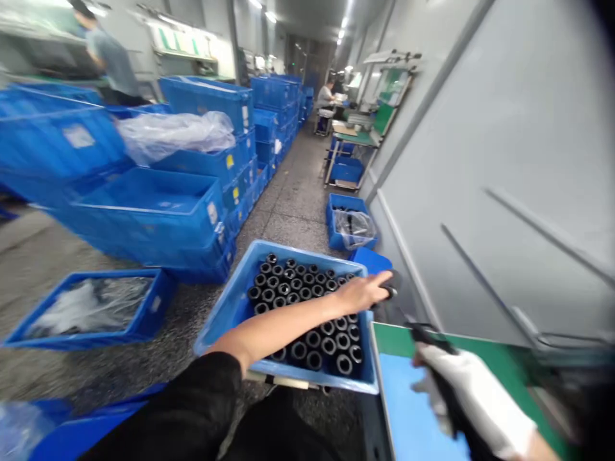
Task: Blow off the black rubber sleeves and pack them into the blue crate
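Note:
My left hand (362, 294), bare, reaches over the blue crate (223, 304) and holds a dark cylindrical part (391, 285) just past its right edge. Black tubular parts (298, 350) with round openings stand packed in that crate. To the right, my right hand (451, 384) wears a white glove and is wrapped round a black tool (449, 397), blurred by motion. The tool is above the bench, over a light blue mat (408, 410). Its tip points toward the far side.
Stacked blue crates (158, 218) line the left side. A low crate with plastic film (156, 304) sits on the floor at left. Another crate (336, 240) stands ahead by the wall. Two people are farther off; a grey wall (528, 160) rises at right.

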`<act>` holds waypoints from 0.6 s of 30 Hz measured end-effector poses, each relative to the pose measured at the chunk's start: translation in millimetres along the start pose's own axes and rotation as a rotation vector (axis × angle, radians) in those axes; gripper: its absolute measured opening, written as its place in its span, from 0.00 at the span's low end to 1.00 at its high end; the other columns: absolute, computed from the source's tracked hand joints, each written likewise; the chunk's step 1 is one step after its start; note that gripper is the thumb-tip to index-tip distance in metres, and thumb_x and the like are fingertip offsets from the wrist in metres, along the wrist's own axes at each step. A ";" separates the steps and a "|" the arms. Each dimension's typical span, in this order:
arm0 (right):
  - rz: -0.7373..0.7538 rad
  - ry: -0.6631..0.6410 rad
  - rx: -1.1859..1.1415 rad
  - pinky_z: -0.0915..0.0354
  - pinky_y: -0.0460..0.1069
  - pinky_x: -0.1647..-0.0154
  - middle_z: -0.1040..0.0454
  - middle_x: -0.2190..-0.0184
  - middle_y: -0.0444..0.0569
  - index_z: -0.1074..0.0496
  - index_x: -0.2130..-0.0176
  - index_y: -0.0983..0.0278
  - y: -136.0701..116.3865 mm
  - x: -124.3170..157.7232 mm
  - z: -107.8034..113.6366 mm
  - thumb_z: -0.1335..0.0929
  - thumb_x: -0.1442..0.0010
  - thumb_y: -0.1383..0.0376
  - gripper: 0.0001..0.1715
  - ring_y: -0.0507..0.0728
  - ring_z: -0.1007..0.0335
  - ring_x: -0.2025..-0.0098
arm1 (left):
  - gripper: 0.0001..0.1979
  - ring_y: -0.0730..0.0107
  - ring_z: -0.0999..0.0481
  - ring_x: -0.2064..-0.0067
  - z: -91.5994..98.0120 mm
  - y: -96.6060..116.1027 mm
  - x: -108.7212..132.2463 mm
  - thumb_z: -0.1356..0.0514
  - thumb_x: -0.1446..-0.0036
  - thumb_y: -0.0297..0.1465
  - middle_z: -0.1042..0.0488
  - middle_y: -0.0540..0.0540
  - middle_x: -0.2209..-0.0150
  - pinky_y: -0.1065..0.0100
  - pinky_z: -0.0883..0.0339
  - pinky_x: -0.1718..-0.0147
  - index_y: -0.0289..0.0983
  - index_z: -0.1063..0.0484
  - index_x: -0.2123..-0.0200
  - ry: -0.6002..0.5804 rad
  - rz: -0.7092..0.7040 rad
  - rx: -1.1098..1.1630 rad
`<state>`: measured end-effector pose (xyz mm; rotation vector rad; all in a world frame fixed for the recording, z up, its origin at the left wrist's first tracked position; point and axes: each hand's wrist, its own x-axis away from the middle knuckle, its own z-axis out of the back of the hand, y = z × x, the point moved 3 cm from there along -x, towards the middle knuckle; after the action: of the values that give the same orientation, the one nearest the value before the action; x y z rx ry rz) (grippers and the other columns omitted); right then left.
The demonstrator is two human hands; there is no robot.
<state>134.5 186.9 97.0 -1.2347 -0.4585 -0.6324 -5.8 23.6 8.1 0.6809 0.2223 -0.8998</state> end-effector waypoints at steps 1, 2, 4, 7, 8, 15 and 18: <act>0.056 0.052 -0.036 0.46 0.47 0.92 0.40 0.92 0.40 0.34 0.70 0.61 -8.1 9.7 -8.2 0.32 0.46 0.45 0.23 0.53 0.46 0.91 | 0.15 0.57 0.27 0.46 4.0 -3.5 2.6 0.44 0.45 0.18 0.44 0.44 0.33 0.64 0.28 0.53 0.38 0.24 0.59 0.003 0.060 0.062; 0.088 0.143 -0.061 0.44 0.47 0.90 0.40 0.92 0.41 0.35 0.71 0.61 -12.8 16.0 -13.3 0.32 0.45 0.46 0.22 0.54 0.43 0.90 | 0.15 0.57 0.28 0.45 7.2 -6.9 4.8 0.44 0.47 0.17 0.45 0.46 0.32 0.63 0.29 0.50 0.38 0.24 0.60 0.017 0.115 0.123; 0.072 0.126 -0.071 0.44 0.47 0.90 0.39 0.92 0.42 0.36 0.72 0.60 -13.5 19.8 -23.6 0.33 0.44 0.48 0.20 0.54 0.44 0.90 | 0.15 0.58 0.28 0.44 11.1 -12.4 7.3 0.44 0.50 0.16 0.43 0.46 0.33 0.63 0.32 0.46 0.37 0.24 0.64 0.089 0.215 0.244; 0.021 0.036 -0.135 0.48 0.46 0.91 0.40 0.92 0.39 0.37 0.71 0.60 -4.4 17.4 -32.1 0.34 0.43 0.50 0.17 0.53 0.47 0.91 | 0.13 0.60 0.27 0.47 9.8 -18.9 7.4 0.42 0.54 0.16 0.31 0.41 0.43 0.64 0.33 0.46 0.34 0.24 0.66 0.301 0.403 0.427; 0.041 0.043 -0.163 0.48 0.46 0.91 0.40 0.92 0.39 0.38 0.71 0.60 -2.2 16.6 -33.3 0.34 0.43 0.50 0.17 0.52 0.47 0.91 | 0.13 0.60 0.26 0.48 6.8 -20.9 6.9 0.42 0.54 0.17 0.27 0.40 0.48 0.64 0.32 0.48 0.34 0.23 0.65 0.367 0.474 0.508; 0.071 0.149 -0.205 0.52 0.45 0.92 0.40 0.92 0.39 0.38 0.71 0.60 -0.1 18.0 -33.7 0.35 0.42 0.49 0.18 0.51 0.48 0.92 | 0.13 0.64 0.21 0.63 -21.1 -28.4 5.4 0.36 0.54 0.25 0.20 0.45 0.65 0.64 0.27 0.59 0.31 0.24 0.61 0.598 0.797 1.216; 0.052 0.103 -0.201 0.52 0.45 0.92 0.40 0.93 0.39 0.38 0.71 0.59 1.5 17.6 -30.5 0.35 0.42 0.49 0.17 0.51 0.49 0.92 | 0.12 0.65 0.20 0.64 -24.5 -29.0 7.3 0.34 0.54 0.26 0.20 0.45 0.67 0.63 0.24 0.59 0.32 0.25 0.63 0.612 0.816 1.513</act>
<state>148.2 154.4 98.7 -1.3921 -0.2810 -0.7073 -21.5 21.8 -27.2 2.2440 -0.2651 0.1319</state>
